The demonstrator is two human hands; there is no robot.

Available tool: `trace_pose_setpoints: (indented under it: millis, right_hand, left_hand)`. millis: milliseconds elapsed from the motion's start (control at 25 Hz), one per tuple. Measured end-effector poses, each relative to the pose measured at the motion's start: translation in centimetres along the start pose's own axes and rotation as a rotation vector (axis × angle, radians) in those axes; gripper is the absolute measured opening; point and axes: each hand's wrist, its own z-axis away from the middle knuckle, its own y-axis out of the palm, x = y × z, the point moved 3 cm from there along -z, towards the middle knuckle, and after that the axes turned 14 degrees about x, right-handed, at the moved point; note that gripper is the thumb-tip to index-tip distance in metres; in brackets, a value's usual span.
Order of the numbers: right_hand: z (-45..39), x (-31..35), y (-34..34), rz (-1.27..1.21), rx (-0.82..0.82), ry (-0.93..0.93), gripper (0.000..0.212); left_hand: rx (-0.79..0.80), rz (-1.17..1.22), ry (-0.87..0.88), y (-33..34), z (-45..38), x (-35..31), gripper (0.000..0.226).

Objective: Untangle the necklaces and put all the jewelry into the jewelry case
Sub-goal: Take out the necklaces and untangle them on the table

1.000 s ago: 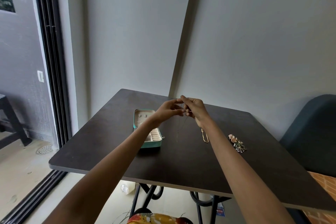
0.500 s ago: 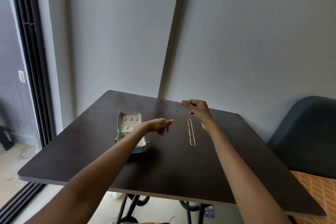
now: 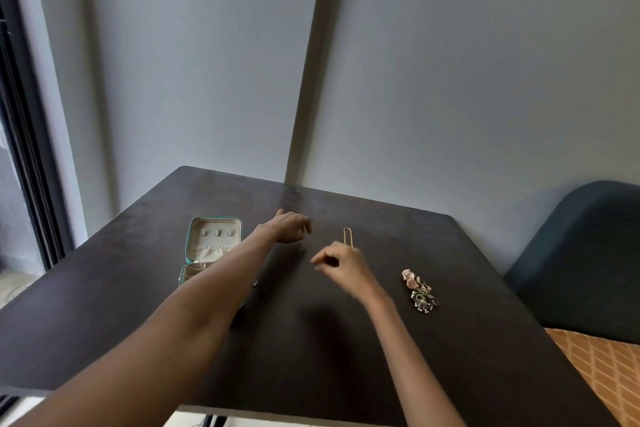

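An open teal jewelry case [image 3: 212,243] with a cream lining lies at the table's left, partly behind my left forearm. A gold necklace [image 3: 347,236] lies in a narrow loop at the centre back. A heap of mixed jewelry [image 3: 419,290] sits to the right. My left hand [image 3: 289,227] hovers low between the case and the gold necklace, fingers curled down. My right hand [image 3: 341,262] is in front of the gold necklace, thumb and fingers pinched. A very thin dark chain runs between the two hands and barely shows.
The dark table [image 3: 311,357] stands against a grey wall. A dark blue chair [image 3: 581,253] with an orange patterned cushion [image 3: 602,371] is at the right. A dark sliding door frame [image 3: 31,163] runs down the left.
Both hands have dropped toward the table and spread apart, the right coming nearer to me. The camera has swung, bringing the jewelry heap back into view.
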Motion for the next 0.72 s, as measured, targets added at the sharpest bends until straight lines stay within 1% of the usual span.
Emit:
trace_pose_setpoints:
  millis: [80,160,280,360,600,640,720]
  right_hand:
    - [-0.1,-0.7,1.8,0.182,-0.007,-0.052,0.018]
    - [-0.2,-1.1,3.3,0.339,-0.056,-0.105,0.024]
    - [0.1,-1.7,4.8,0.424,-0.172,-0.101,0.036]
    - [0.2,-2.1,5.4,0.38,-0.198,-0.065,0.04]
    - [0.2,-2.5,5.2,0.161,-0.126,-0.005,0.043]
    - [0.3,-2.4,5.1,0.134,-0.141,-0.002,0.045]
    - [0.6,-2.2,4.9,0.08,-0.224,0.023,0.044]
  left_hand:
    - [0.022,-0.052,0.021,0.3,-1.9,0.2,0.035]
    - [0.024,-0.085,0.044,0.6,-3.4,0.2,0.034]
    - [-0.014,-0.088,0.098,0.7,-4.9,0.2,0.031]
    - [-0.03,-0.078,0.126,0.8,-5.5,0.1,0.029]
    - [-0.035,-0.024,0.156,0.8,-5.2,0.4,0.029]
    - [-0.038,-0.019,0.154,0.9,-5.1,0.5,0.03]
    - [-0.042,0.005,0.137,1.1,-5.2,0.7,0.032]
